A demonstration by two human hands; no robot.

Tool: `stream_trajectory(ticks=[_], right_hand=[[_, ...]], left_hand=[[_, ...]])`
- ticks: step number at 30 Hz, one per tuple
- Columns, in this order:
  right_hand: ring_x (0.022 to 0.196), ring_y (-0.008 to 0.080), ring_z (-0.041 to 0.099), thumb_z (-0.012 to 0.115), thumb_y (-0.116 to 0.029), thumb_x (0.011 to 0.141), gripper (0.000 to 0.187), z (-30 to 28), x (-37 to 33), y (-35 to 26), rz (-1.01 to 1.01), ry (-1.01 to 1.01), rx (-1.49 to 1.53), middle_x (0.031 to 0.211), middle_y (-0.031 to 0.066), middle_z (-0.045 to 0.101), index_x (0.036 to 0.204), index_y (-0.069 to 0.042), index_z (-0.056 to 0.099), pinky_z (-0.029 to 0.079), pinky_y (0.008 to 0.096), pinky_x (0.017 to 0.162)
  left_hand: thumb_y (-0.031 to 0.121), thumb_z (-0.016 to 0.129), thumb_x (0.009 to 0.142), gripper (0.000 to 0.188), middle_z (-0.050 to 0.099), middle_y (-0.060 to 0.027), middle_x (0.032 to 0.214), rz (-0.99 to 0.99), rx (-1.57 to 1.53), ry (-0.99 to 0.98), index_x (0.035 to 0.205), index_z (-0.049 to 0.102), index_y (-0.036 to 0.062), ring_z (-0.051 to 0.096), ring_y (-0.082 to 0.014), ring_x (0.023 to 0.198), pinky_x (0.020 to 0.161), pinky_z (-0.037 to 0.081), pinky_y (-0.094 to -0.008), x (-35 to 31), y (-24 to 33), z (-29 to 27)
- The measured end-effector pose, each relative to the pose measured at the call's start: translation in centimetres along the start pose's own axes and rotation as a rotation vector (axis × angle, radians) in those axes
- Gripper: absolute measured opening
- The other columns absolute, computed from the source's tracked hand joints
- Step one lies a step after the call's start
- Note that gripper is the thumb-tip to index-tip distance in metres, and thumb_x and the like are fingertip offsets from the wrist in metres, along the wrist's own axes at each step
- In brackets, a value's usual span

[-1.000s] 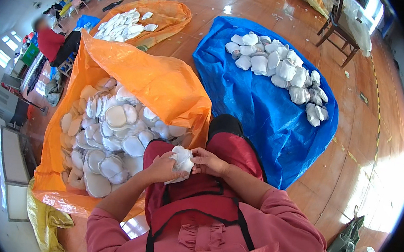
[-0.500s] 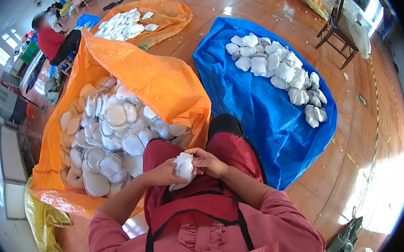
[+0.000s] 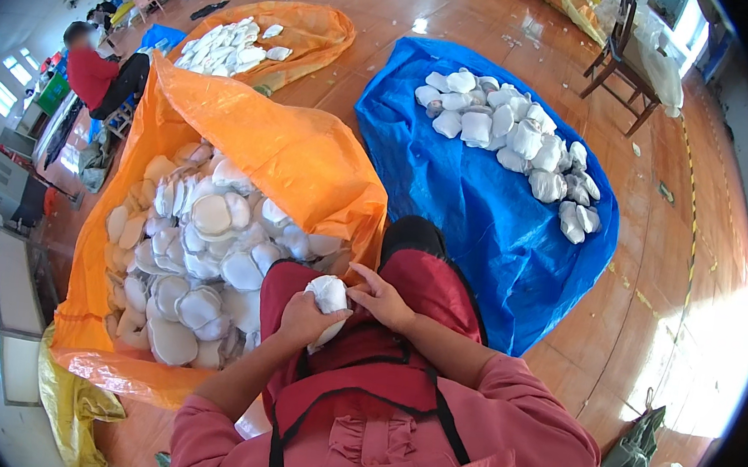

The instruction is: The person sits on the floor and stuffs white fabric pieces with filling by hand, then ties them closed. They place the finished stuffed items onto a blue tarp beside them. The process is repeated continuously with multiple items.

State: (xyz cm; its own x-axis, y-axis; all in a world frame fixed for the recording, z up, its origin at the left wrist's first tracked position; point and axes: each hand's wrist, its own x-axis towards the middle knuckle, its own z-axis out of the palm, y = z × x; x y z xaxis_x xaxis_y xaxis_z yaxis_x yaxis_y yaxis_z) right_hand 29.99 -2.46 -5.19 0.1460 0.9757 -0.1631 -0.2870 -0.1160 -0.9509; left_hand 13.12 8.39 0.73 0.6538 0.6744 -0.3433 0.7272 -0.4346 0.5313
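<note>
Over my lap, my left hand [image 3: 306,318] is wrapped around a white bundle of pads [image 3: 329,294], its fingers on the left side and underneath. Beside the bundle, my right hand [image 3: 383,301] has its fingers stretched out and apart; the fingertips lie close to the bundle's right side, and I cannot tell if they touch it. Left of my knees, a large orange sack [image 3: 257,135] lies open, heaped with loose, rounded white pads [image 3: 209,216]. Beyond my right knee, a blue sheet [image 3: 450,200] bears several stuffed white bundles [image 3: 525,138].
Farther off, an orange sheet [image 3: 327,32] holds more white pieces [image 3: 220,49]. A wooden chair [image 3: 626,69] stands at the far right. Another person in a red top [image 3: 90,76] sits at the left. Yellow sacking [image 3: 73,407] lies near my left side, dark green cloth [image 3: 629,456] at my right.
My right hand has come off the bundle slightly to the right, its fingers spreading. The bundle has shifted a little up and left in my left hand.
</note>
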Motion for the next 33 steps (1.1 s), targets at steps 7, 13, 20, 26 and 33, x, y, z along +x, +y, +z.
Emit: stream_trajectory(ticks=[7,13,20,26,33], right_hand=[[0.070,0.0102,0.052,0.053,-0.025,0.100,0.072,0.2,-0.4,0.0,0.075,-0.238,0.146,0.086,0.0043,0.055,0.156,-0.014,0.009,0.046,0.0237,0.063],[0.066,0.0105,0.053,0.054,-0.016,0.099,0.071,0.2,-0.5,-0.2,0.056,-0.258,0.153,0.084,0.0052,0.056,0.155,-0.013,0.011,0.046,0.0236,0.061],[0.080,0.0108,0.059,0.054,-0.017,0.099,0.031,-0.7,0.0,-1.7,-0.040,0.273,0.079,0.099,0.0069,0.067,0.126,-0.002,0.053,0.048,0.0228,0.070],[0.094,0.0095,0.056,0.048,-0.040,0.102,0.038,0.7,1.1,-8.0,-0.084,-0.262,0.176,0.101,0.0014,0.063,0.108,-0.005,0.063,0.046,0.0250,0.083],[0.080,0.0073,0.049,0.045,-0.048,0.101,0.042,2.7,1.7,-7.2,-0.044,-0.413,0.041,0.084,-0.0023,0.053,0.092,-0.010,0.059,0.042,0.0232,0.073]], left_hand=[[0.062,0.079,0.062,0.081,0.066,-0.0265,0.099,0.111,-0.018,-0.026,0.098,0.065,-0.0095,0.066,-0.0382,0.093,0.082,0.053,-0.0440,0.2,-0.4,0.9],[0.055,0.082,0.061,0.075,0.067,-0.0250,0.099,0.085,-0.043,-0.075,0.100,0.065,-0.0070,0.066,-0.0371,0.093,0.081,0.053,-0.0434,0.4,-1.4,0.8],[0.029,0.086,0.066,0.062,0.069,-0.0139,0.106,0.081,-0.346,-0.095,0.116,0.063,-0.0007,0.067,-0.0221,0.097,0.086,0.052,-0.0351,-0.3,0.7,-3.4],[0.012,0.085,0.070,0.058,0.068,-0.0053,0.110,0.182,-0.752,-0.686,0.122,0.060,0.0045,0.060,-0.0157,0.104,0.095,0.046,-0.0317,-1.4,3.2,-8.3],[0.007,0.086,0.067,0.062,0.066,-0.0050,0.112,0.182,-0.728,-0.831,0.123,0.060,0.0053,0.060,-0.0179,0.106,0.096,0.046,-0.0332,-2.2,2.9,-7.0]])
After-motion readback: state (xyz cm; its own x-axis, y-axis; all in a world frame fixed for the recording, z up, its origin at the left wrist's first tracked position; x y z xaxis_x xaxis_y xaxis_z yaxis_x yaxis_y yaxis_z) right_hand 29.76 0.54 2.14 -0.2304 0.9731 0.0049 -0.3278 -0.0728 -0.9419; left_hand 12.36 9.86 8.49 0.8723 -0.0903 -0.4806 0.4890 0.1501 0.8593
